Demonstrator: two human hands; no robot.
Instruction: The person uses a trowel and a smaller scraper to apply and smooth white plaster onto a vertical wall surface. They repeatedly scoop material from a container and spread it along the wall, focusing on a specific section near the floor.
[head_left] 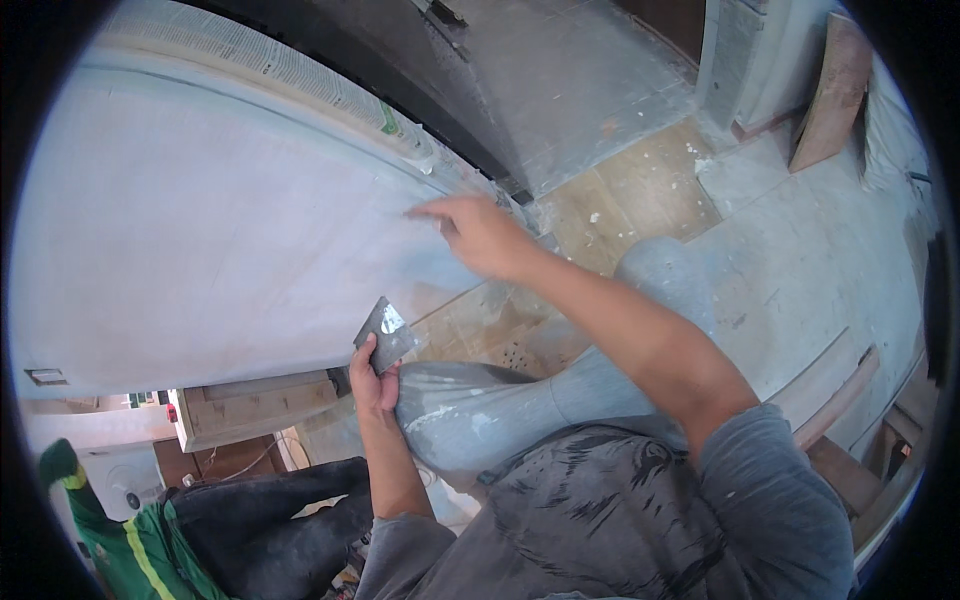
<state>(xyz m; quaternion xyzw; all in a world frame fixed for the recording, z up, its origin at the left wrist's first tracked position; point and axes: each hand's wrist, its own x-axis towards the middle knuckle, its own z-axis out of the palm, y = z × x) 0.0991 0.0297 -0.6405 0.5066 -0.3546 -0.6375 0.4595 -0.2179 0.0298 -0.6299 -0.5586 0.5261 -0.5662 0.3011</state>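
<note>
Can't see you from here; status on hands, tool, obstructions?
Left hand holds scraper. Right hand near wall, blurred; contact unclear. Scraper face partly bright. Nothing visibly blocking right hand.

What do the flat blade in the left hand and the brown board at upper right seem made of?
Flat blade: probably metal, dull grey, with a bright patch that may be glare or residue. Brown board: likely wood or plywood, matte, judging by its blotchy face.

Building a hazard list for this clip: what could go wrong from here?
The scraper in the left hand is close to the trousers; a corner might snag the cloth.
The right hand, blurred, appears near the wall; fingers could mark the surface if they touch.
White bits dot the floor; one could perhaps slip underfoot.
</note>
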